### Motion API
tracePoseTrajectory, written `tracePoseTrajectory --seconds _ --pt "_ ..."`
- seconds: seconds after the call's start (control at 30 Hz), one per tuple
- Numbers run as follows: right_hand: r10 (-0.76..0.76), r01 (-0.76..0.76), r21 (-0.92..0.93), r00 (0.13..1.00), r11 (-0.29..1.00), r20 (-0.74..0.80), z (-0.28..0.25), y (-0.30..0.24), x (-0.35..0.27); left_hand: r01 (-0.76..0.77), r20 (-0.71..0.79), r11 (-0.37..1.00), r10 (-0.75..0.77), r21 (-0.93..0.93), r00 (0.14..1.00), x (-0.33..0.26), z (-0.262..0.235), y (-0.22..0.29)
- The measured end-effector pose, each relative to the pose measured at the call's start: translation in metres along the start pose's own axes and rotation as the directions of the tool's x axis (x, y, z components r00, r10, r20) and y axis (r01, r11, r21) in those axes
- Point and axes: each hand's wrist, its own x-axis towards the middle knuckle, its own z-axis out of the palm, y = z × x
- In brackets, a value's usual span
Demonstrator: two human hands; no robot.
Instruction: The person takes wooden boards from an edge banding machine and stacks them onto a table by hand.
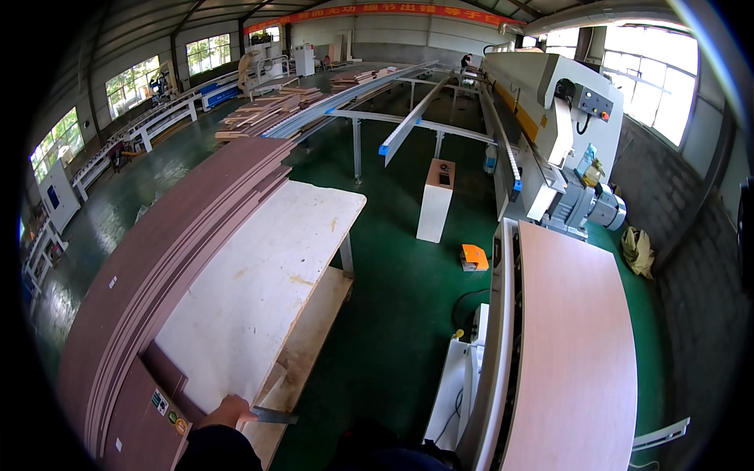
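My left hand (228, 411) is at the near end of a white-topped cart table (263, 267), its dark sleeve coming in from the lower edge. The fingers look closed around one end of a short grey metal bar (276, 416), which sticks out to the right past the table's edge. Part of the grip is hidden by the back of the hand. Just left of it lie dark brown panels (137, 416), one with small stickers, beside a long stack of brown boards (173, 235). My right hand does not show.
A light wood-toned panel (577, 337) lies on the long machine (542, 94) at right. An orange foot pedal (473, 257) and a white box stand (436, 202) are on the green floor (369, 330). Metal rails (416, 118) stretch ahead; a person (466, 60) is far back.
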Motion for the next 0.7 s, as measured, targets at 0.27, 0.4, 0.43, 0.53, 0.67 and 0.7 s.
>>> tracePoseTrajectory --seconds 0.27,0.4,0.43,0.53,0.67,0.7 --pt "-0.017 0.017 -0.007 1.0 1.0 0.02 -0.005 -0.002 0.001 0.012 0.027 1.0 -0.012 0.0 1.0 -0.002 -0.001 0.001" --pt "-0.014 0.014 -0.007 1.0 1.0 0.025 -0.004 0.0 0.002 0.009 -0.001 1.0 -0.009 0.002 1.0 0.001 0.001 0.0" --pt "-0.014 0.014 -0.008 1.0 1.0 0.024 -0.004 0.001 0.002 0.006 0.046 1.0 -0.005 -0.003 0.999 0.0 -0.002 0.002" --pt "-0.014 0.014 -0.005 1.0 1.0 0.027 -0.004 0.001 0.003 -0.002 0.041 1.0 0.002 0.005 0.999 -0.002 -0.003 0.002" --pt "-0.017 0.017 0.0 0.999 1.0 0.029 -0.004 0.0 0.003 0.001 0.06 1.0 -0.001 0.003 0.998 -0.003 -0.003 0.002" --pt "-0.019 0.019 0.006 0.999 1.0 0.028 -0.004 0.0 0.004 -0.007 -0.004 1.0 0.007 0.007 1.0 0.002 0.006 -0.002"
